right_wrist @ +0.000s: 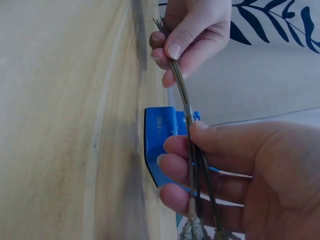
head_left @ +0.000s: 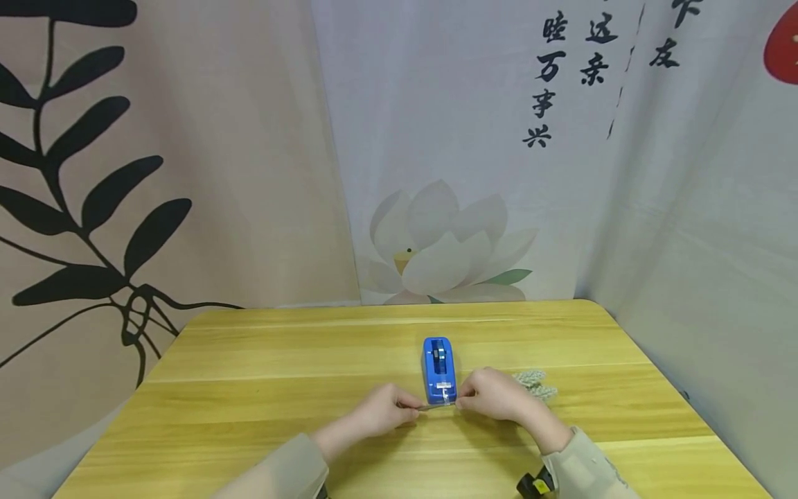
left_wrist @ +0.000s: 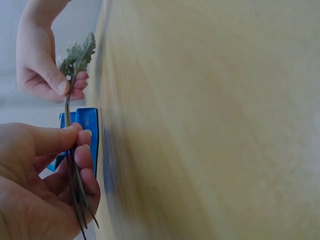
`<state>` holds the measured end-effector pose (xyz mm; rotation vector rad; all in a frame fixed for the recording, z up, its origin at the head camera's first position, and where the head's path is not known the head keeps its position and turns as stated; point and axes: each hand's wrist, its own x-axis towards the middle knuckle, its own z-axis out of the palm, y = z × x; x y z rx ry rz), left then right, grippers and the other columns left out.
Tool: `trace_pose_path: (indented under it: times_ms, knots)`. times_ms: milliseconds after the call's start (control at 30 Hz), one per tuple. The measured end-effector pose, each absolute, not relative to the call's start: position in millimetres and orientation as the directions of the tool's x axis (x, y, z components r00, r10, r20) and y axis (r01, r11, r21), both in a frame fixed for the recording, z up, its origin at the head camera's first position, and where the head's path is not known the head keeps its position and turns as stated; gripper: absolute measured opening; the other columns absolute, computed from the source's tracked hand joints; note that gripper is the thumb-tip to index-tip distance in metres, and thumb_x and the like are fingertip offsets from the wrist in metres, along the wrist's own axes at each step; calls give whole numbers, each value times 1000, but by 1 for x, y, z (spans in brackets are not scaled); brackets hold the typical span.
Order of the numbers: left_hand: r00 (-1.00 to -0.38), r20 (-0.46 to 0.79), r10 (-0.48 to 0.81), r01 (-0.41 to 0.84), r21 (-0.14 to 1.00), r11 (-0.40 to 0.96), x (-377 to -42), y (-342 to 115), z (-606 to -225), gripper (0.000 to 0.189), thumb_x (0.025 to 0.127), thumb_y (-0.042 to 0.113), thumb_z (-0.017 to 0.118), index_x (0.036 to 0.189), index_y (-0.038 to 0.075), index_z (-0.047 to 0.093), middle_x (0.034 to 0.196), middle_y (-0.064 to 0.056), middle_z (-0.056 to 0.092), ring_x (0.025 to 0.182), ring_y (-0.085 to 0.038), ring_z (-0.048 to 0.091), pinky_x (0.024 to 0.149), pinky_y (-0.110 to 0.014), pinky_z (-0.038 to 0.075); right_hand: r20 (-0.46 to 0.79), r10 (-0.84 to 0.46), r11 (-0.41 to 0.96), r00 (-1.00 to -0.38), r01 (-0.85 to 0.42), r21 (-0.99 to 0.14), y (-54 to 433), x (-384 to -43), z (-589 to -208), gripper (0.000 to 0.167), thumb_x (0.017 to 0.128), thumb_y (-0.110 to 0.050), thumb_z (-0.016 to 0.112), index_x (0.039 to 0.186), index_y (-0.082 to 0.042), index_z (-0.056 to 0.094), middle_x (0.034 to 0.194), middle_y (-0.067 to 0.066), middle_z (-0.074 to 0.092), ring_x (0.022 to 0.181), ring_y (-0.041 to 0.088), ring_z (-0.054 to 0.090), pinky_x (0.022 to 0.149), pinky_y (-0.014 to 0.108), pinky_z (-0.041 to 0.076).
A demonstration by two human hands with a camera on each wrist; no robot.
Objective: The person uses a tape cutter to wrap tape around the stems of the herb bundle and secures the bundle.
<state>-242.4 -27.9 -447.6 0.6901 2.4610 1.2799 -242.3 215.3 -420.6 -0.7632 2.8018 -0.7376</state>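
Observation:
A thin bundle of stems with grey-green, leafy flower heads is stretched between both hands. My left hand pinches the bare stem ends between thumb and fingers; loose tips poke out past it in the left wrist view. Nearer the flower heads, my right hand pinches the stems with thumb and fingertips. Just beyond the stems, the blue tape dispenser stands on the table. A short strip of clear tape touches the stems between the hands, at the dispenser's near end.
The wooden table reaches back to a hanging cloth with leaf, lotus and lettering prints. Another pale cloth hangs along the right side. A black and yellow device sits by the right sleeve.

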Motion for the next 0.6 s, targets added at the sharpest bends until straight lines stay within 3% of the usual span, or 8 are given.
trace_pose_path:
  times_ms: [333,600]
  knots:
    - [-859,-10,513,307,791,529,-245,-26,-447,14,83,4,71,96,4,76,92,-9,72,47,-5,42,42,-17,34,14,-491,740,-871,-425,-522,214,-243,-421,9,83,-16,76,75,-14,77,71,-10,67,54,6,49,51,26,43]
    - [-841,-2,541,338,778,529,-246,-26,-444,19,92,18,64,88,6,77,76,2,69,51,-6,49,47,-22,40,8,-483,729,-875,-407,-550,216,-245,-421,9,83,-15,76,74,-15,76,75,-10,69,62,6,55,57,30,49]
